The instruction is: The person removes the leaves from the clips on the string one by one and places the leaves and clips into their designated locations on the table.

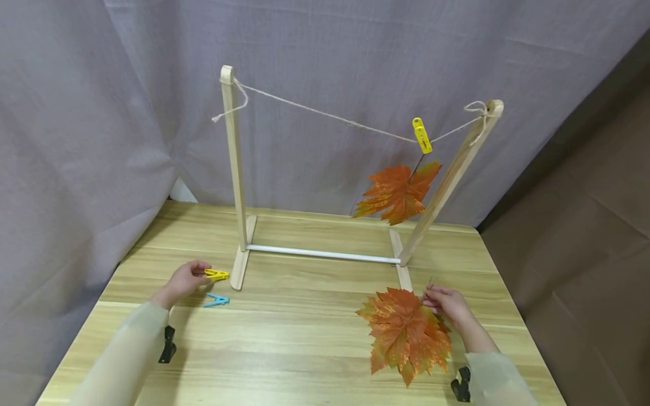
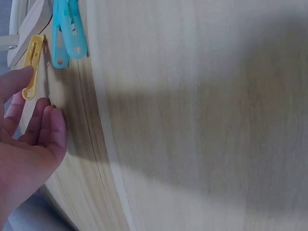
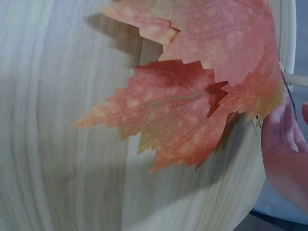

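Note:
My left hand (image 1: 185, 280) pinches a yellow clothespin (image 1: 216, 274) between thumb and finger, close over the table. Just nearer to me, a light blue clothespin (image 1: 217, 300) lies on the wood; the left wrist view shows its two handles (image 2: 70, 38). My right hand (image 1: 449, 306) pinches the thin stem of an orange maple leaf (image 1: 406, 330) at its upper right. In the right wrist view a second orange leaf (image 3: 173, 108) lies partly under the upper one. Another maple leaf (image 1: 398, 192) hangs by its stem from a yellow clothespin (image 1: 422, 135) clipped on the string.
A wooden stand with a left post (image 1: 235, 169) and a right post (image 1: 449, 183) rises at the back of the table (image 1: 284, 338). Twine (image 1: 325, 114) sags between the post tops. A white bar (image 1: 325, 254) joins the feet. Grey curtain (image 1: 304, 45) hangs behind.

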`<state>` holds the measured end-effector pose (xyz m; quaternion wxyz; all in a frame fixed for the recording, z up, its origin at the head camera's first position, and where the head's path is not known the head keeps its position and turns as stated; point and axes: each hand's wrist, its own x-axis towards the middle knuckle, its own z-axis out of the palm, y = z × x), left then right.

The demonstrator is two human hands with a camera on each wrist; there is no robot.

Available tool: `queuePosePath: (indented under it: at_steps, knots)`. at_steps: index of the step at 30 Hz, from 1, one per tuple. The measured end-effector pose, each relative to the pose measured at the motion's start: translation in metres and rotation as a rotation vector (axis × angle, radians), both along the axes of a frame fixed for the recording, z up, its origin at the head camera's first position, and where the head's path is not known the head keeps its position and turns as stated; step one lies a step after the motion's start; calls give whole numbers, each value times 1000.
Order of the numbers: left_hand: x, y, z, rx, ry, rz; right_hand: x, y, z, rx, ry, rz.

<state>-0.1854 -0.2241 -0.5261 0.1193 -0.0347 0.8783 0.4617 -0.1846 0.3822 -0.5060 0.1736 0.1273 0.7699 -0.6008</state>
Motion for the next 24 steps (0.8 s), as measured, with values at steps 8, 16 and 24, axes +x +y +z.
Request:
queuePosePath:
  at_steps: [8,16,24]
  knots:
    - [3,-1,1,-54,-10,9,1,5,2,0,-15,-63]
    - [0,-5,15,-58,26,-10,0,3,13,10,-18,-46]
    - [-14,2,44,5,93,-33,-6,-1,37,63,72,26]
